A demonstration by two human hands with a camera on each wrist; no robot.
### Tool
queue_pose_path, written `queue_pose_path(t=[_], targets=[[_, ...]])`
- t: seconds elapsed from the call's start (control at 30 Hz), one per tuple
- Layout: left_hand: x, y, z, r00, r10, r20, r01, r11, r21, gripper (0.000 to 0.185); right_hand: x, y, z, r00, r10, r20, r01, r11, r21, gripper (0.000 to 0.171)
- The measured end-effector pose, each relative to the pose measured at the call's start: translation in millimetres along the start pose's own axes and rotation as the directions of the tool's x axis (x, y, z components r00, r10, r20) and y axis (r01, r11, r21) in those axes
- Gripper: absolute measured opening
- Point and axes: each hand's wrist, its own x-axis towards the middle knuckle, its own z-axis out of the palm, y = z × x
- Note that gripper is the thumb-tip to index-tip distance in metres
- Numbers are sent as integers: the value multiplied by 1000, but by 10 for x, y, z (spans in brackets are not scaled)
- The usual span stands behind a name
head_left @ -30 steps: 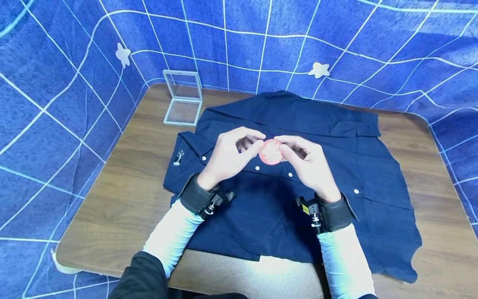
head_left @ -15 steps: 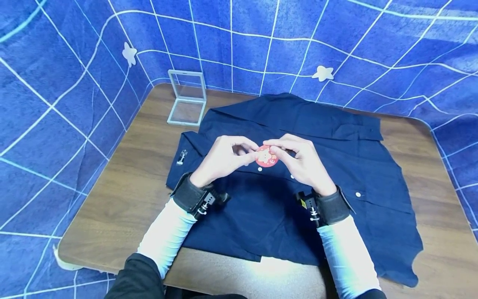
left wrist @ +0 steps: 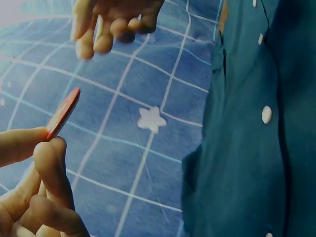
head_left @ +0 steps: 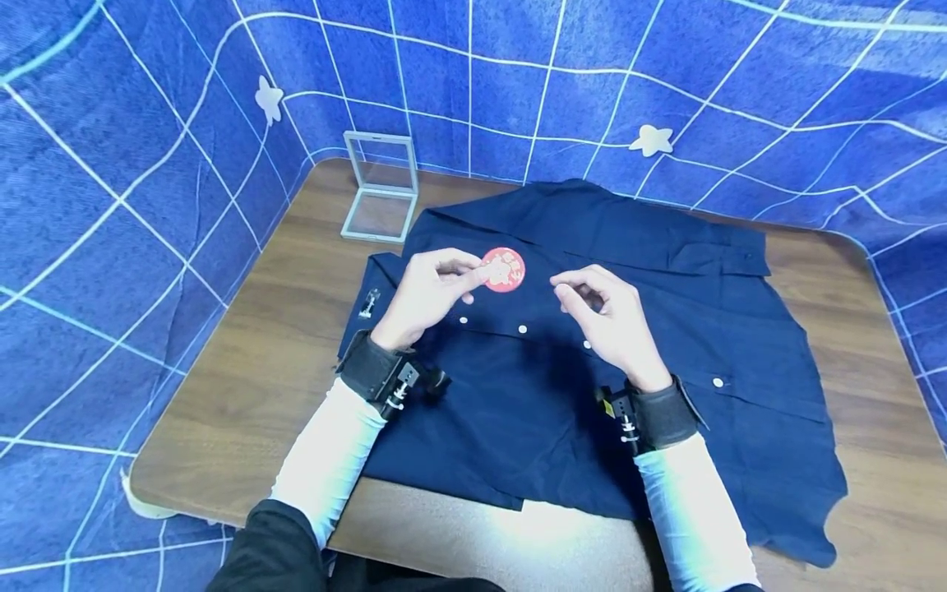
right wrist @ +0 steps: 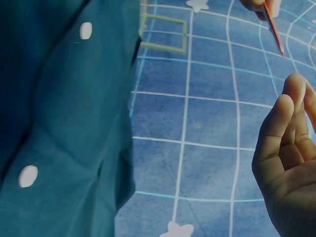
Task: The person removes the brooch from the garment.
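My left hand [head_left: 436, 289] pinches a thin, round red disc [head_left: 504, 270] with pale gold print between thumb and fingertips, above the shirt. Seen almost edge-on in the left wrist view, the disc [left wrist: 63, 114] tilts upward from the fingers. My right hand [head_left: 605, 316] is apart from it to the right, fingers loosely bent and thumb near the index finger. Nothing shows between those fingertips [right wrist: 295, 85] in the right wrist view. Under both hands a navy shirt [head_left: 688, 329] with white buttons lies spread on the table.
A pale square frame with clear panes [head_left: 380, 215] stands unfolded at the back left of the wooden table [head_left: 244, 386]. A small clear and silvery item [head_left: 369, 303] lies on the shirt's left part. Blue curtain [head_left: 510, 90] with white lines encloses the back and sides.
Both hands were at the disc; the right hand has let go and is now apart from it. The left hand has carried the disc slightly left and away from the body.
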Motion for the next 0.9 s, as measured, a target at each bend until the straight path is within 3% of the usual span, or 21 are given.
queue_pose_path(t=[0.2, 0.33, 0.6, 0.73, 0.9], targets=[[176, -107, -91, 990, -117, -83, 108, 989, -98, 23, -23, 118, 15, 999, 35, 8, -34, 999, -34, 15], [339, -178, -248, 968, -189, -163, 161, 972, -170, 17, -32, 175, 12, 997, 73, 17, -73, 997, -28, 17], [683, -392, -735, 890, -329, -316, 203, 906, -372, 5, -72, 254, -43, 998, 55, -10, -55, 997, -62, 16], [832, -478, -915, 845, -394, -361, 246, 887, -392, 7, -103, 266, -74, 998, 65, -4, -65, 996, -67, 17], [973, -603, -1083, 803, -457, -381, 321, 872, -369, 6, -145, 285, -88, 996, 80, 27, -77, 994, -83, 18]])
